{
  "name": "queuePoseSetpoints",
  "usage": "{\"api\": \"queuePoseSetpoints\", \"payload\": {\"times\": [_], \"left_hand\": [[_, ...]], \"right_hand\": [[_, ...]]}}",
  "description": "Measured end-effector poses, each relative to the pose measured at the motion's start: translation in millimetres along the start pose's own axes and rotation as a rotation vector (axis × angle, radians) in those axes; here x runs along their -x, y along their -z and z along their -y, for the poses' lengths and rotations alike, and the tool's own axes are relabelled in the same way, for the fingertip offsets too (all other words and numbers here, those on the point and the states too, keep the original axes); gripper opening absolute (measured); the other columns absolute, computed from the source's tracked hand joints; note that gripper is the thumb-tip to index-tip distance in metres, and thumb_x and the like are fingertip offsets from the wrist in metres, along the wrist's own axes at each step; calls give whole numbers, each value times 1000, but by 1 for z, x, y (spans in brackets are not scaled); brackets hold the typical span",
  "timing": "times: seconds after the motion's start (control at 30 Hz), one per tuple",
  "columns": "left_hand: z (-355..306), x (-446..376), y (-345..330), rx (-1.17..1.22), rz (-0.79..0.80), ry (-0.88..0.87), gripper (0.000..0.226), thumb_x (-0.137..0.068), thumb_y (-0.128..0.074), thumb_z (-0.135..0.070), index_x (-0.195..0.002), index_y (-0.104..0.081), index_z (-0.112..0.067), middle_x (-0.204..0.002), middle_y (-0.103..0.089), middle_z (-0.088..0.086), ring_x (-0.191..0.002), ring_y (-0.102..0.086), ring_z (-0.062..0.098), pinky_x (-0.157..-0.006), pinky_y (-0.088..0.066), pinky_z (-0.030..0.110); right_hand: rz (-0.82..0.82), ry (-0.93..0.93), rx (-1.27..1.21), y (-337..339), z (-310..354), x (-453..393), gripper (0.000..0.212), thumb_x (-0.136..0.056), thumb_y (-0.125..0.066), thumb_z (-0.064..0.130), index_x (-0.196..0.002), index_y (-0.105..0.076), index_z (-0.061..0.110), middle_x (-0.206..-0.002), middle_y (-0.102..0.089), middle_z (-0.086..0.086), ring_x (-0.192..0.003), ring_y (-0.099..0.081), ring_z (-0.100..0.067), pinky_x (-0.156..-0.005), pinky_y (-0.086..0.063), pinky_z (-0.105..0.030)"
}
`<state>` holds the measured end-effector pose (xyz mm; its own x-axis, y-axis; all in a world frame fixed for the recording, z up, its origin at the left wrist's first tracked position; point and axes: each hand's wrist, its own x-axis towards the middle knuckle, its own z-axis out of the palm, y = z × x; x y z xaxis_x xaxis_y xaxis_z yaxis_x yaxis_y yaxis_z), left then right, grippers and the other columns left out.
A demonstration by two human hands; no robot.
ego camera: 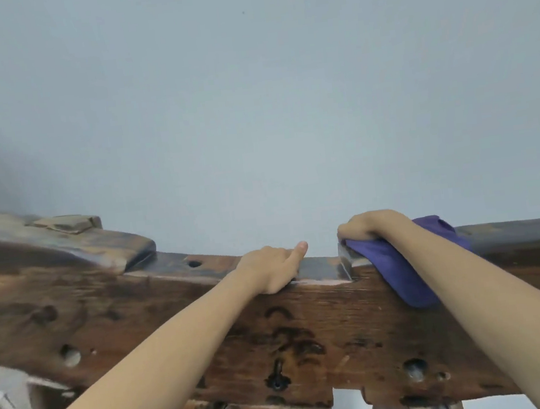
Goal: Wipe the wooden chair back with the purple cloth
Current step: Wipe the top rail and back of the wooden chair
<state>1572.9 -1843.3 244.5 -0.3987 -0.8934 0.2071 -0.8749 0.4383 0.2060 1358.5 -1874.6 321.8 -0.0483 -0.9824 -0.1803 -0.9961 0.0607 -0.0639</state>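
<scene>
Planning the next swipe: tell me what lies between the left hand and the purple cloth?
Head view: only a bare notched stretch of the chair back separates left hand from purple cloth.

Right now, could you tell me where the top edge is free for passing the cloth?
Free: the notch between the left hand and right hand, and the rail right of the cloth. Crowded: under both hands.

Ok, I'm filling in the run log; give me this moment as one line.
step: wiping | right hand: presses purple cloth on chair back top edge | left hand: rests on top edge, steadying | behind: grey wall
</scene>
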Motion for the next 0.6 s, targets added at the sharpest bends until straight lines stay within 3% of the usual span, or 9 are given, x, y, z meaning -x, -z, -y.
{"api": "queuePoseSetpoints", "payload": {"times": [0.07, 0.13, 0.23, 0.33, 0.47, 0.53, 0.6], "left_hand": [[23, 17, 3, -74, 19, -54, 66, -98, -5, -64, -113, -60, -31, -129, -64, 2, -125, -55, 30, -103, -40, 46], [60, 35, 11, -209, 4, -54, 71, -94, -3, -67, -146, -44, -40, -150, -51, -3, -142, -40, 23, -114, -29, 48], [125, 58, 39, -408, -18, 97, 72, -96, -4, -68, -148, -45, -40, -161, -37, 3, -153, -19, 23, -122, -9, 52], [176, 74, 71, -490, 6, 197, 76, -96, 1, -67, -147, -48, -39, -166, -26, 3, -156, -8, 22, -124, 0, 51], [255, 112, 108, -511, -105, 244, 71, -94, 4, -63, -153, -32, -44, -167, -24, 1, -155, -12, 23, -123, -9, 50], [306, 138, 132, -516, -181, 323, 67, -97, 1, -59, -155, -28, -42, -165, -27, 2, -154, -18, 23, -122, -14, 50], [352, 160, 153, -571, -223, 425, 66, -98, 2, -50, -150, -37, -37, -158, -41, 5, -148, -30, 26, -117, -23, 51]], "right_hand": [[84, -13, 1, 3, 10, -4, 30, -89, -40, 28, -93, -66, 15, -114, -67, -13, -87, -61, -26, -75, -43, -35], [45, 9, -3, 4, 10, -6, 29, -86, -42, 26, -85, -68, 13, -100, -69, -10, -81, -63, -24, -69, -44, -32], [-52, 113, 41, -12, 37, -13, 25, -80, -51, 25, -81, -70, 9, -93, -72, -12, -78, -65, -27, -74, -50, -34], [-96, 209, 47, -44, 97, -24, 17, -83, -45, 24, -76, -56, 13, -94, -61, -11, -89, -60, -30, -82, -48, -37], [-15, 229, -216, -52, 151, -38, 20, -91, -44, 11, -90, -64, 4, -101, -64, -13, -89, -59, -27, -84, -46, -34], [45, 205, -270, -50, 168, -42, 29, -91, -43, 7, -78, -68, 4, -91, -68, -13, -78, -59, -26, -77, -49, -32], [99, 214, -318, -50, 189, -41, 40, -91, -43, 6, -64, -72, 6, -75, -71, -11, -67, -62, -25, -70, -52, -30]]}}
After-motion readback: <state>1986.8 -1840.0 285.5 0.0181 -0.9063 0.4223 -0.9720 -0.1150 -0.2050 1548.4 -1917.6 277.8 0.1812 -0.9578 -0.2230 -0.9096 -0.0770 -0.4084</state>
